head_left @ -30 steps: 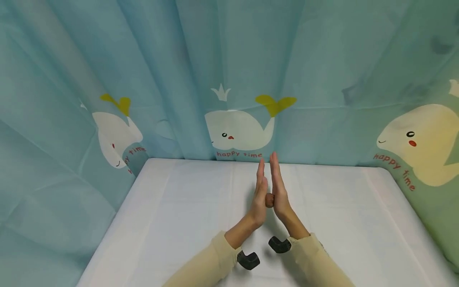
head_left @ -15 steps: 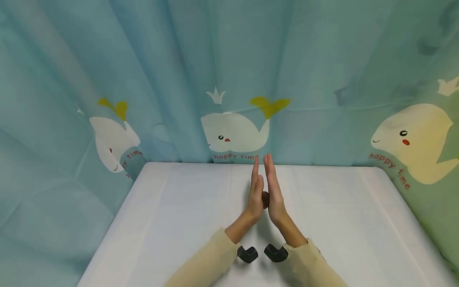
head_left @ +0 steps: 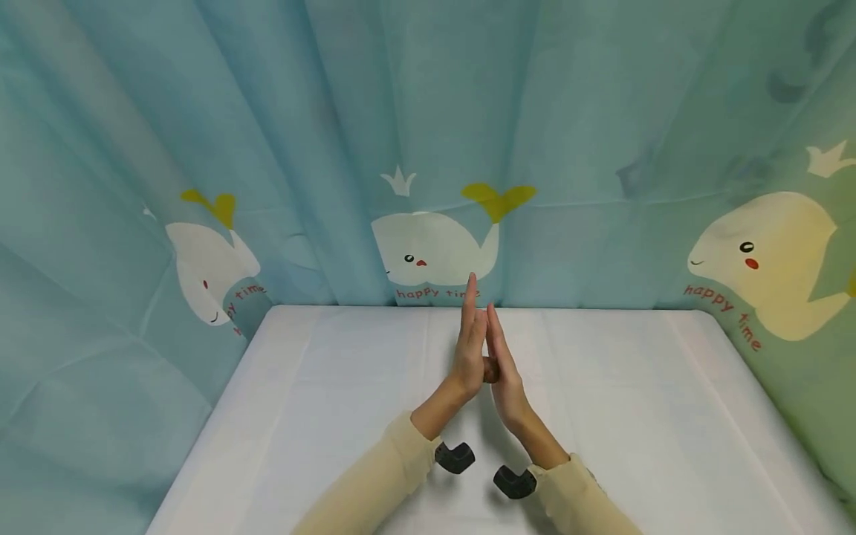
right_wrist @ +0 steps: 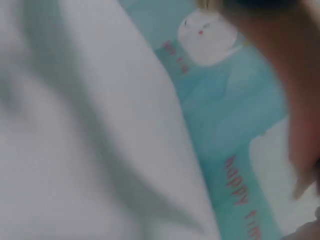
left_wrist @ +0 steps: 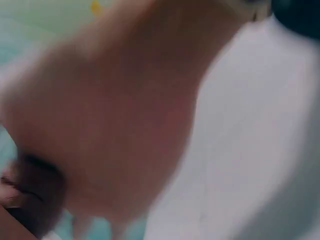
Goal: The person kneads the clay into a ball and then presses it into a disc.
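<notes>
A small brown rounded thing, walnut-like in size and colour [head_left: 491, 370], sits between my two palms above the white table [head_left: 602, 416]. My left hand [head_left: 470, 357] presses it from the left, fingers straight and pointing to the far side. From the right, the palm of my right hand [head_left: 507, 383] presses against it, also with straight fingers. The left fingertips reach farther forward than the right ones. In the left wrist view, the brown thing [left_wrist: 47, 195] looks dark and blurred beside the left hand [left_wrist: 115, 125]. The right wrist view shows only part of the right hand [right_wrist: 305, 115].
A blue-green curtain [head_left: 588, 148] with printed whales hangs along the table's far edge and sides. Black curved pieces [head_left: 455, 458] stick out at both wrists, just past the beige sleeves [head_left: 381, 475], and stand close to each other.
The left hand has slid forward while the right hand has drawn back, so the palms are offset along the brown thing, which stays between them. The head view has shifted slightly.
</notes>
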The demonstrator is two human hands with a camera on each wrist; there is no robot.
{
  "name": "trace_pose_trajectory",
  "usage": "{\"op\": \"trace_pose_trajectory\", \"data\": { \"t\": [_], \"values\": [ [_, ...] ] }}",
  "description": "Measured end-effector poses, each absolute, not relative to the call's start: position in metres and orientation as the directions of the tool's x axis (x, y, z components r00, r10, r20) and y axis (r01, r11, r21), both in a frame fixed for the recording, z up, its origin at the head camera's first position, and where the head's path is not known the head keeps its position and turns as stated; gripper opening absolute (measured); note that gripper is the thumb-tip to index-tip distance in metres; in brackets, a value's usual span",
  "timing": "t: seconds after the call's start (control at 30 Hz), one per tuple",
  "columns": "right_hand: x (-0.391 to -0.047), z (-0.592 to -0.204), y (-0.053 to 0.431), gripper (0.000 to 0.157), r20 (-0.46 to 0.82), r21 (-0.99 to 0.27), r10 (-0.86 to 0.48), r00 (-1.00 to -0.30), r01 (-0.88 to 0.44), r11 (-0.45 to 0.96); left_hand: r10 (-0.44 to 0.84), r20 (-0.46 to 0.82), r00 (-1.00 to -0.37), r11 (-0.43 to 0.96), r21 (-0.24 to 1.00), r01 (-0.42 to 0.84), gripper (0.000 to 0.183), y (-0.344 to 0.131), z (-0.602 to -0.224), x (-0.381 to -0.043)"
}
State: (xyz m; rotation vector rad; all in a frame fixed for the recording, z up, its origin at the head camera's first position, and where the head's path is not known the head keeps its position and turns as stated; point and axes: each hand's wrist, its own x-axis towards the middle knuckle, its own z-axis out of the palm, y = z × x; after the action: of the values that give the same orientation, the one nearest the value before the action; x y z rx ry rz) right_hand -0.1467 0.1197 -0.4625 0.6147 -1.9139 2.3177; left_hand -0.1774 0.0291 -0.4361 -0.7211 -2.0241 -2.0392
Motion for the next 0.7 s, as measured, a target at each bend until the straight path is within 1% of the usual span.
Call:
{"op": "trace_pose_trajectory", "data": {
  "t": [0.1, 0.2, 0.37, 0.53, 0.6, 0.7],
  "values": [
    [-0.142, -0.455, 0.116, 0.057, 0.369, -0.913, -0.187, -0.910, -0.317, -0.256, 0.200, 0.448, -0.871, 0.003, 0.889, 0.458, 0.062, 0.026, -0.441, -0.185],
    [-0.143, -0.446, 0.117, 0.057, 0.370, -0.907, -0.150, -0.917, -0.322, -0.270, 0.220, 0.412, -0.884, 0.009, 0.906, 0.424, 0.063, 0.027, -0.448, -0.185],
    [-0.157, -0.439, 0.126, 0.056, 0.349, -0.925, -0.104, -0.931, -0.325, -0.195, 0.269, 0.376, -0.887, -0.071, 0.926, 0.371, 0.062, 0.033, -0.456, -0.171],
    [-0.170, -0.447, 0.133, 0.054, 0.317, -0.946, -0.119, -0.941, -0.303, -0.117, 0.263, 0.364, -0.893, -0.186, 0.928, 0.324, 0.062, 0.035, -0.450, -0.159],
    [-0.169, -0.453, 0.133, 0.052, 0.293, -0.952, -0.128, -0.948, -0.277, -0.128, 0.259, 0.374, -0.890, -0.201, 0.923, 0.329, 0.063, 0.034, -0.443, -0.158],
    [-0.162, -0.458, 0.129, 0.052, 0.293, -0.949, -0.134, -0.946, -0.271, -0.164, 0.256, 0.396, -0.882, -0.180, 0.916, 0.359, 0.064, 0.033, -0.435, -0.164]
  ]
}}
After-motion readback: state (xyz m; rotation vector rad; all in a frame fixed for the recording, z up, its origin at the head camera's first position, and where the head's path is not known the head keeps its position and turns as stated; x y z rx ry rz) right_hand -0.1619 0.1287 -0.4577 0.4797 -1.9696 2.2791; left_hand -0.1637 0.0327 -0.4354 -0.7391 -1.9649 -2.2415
